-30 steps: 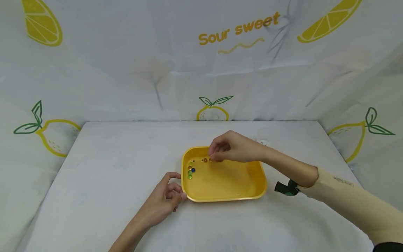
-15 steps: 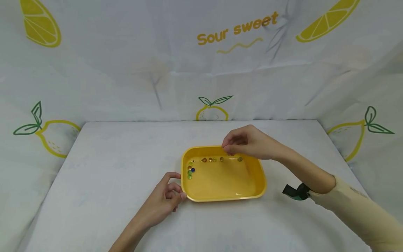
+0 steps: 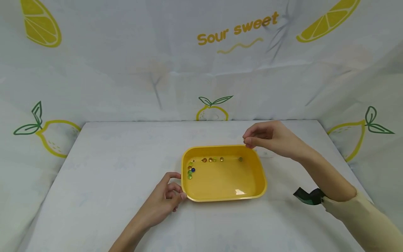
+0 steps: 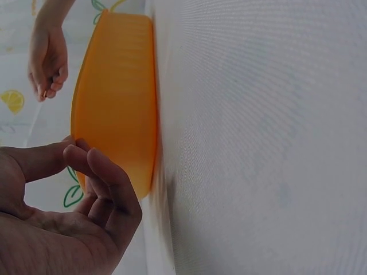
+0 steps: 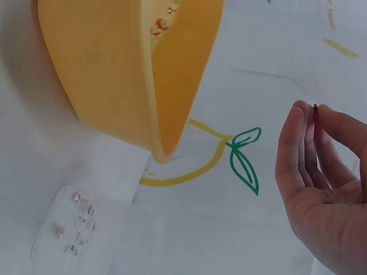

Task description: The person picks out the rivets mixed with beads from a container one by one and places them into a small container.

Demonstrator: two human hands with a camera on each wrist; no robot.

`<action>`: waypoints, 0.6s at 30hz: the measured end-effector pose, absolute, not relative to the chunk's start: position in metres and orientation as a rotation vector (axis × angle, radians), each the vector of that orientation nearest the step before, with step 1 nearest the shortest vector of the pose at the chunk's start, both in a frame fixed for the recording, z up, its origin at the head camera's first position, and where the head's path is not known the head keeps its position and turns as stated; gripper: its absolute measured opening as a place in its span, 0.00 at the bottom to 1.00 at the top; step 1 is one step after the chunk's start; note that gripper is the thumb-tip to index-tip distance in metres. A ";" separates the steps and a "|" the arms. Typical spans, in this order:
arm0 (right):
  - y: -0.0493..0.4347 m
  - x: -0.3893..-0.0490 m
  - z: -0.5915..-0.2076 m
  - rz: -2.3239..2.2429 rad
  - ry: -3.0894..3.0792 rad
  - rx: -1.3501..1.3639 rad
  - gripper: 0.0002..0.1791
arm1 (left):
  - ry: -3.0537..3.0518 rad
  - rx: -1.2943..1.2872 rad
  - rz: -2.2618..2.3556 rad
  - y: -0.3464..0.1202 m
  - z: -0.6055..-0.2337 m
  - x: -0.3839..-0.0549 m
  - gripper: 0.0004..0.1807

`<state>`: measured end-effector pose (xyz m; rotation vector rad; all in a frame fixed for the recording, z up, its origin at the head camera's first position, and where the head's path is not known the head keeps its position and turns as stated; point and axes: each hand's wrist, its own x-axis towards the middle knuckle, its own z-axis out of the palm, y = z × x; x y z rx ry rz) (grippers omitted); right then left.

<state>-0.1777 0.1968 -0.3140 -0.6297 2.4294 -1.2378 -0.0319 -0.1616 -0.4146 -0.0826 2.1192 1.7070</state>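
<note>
A yellow tray sits on the white table, with several small round beads inside. Along its left wall are green beads and a dark blue bead; a loose row of amber beads and greenish ones lines the back. My left hand grips the tray's left edge, thumb near the front corner. Just above the back right corner, my right hand pinches a tiny bead between thumb and fingertips; it looks dark in the right wrist view.
A clear plastic container holding several small clear beads lies on the table to the right of the tray, partly under my right hand in the head view. A white cloth backdrop with lemon prints hangs behind and beside the table.
My right hand has risen out of the tray and moved right, past its back right corner, uncovering beads along the back wall. The left hand and tray have stayed put.
</note>
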 end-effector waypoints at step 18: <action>0.248 -0.182 -0.329 -1.303 2.615 -0.544 0.11 | 2.109 -0.079 1.713 -0.163 -0.415 -0.031 0.29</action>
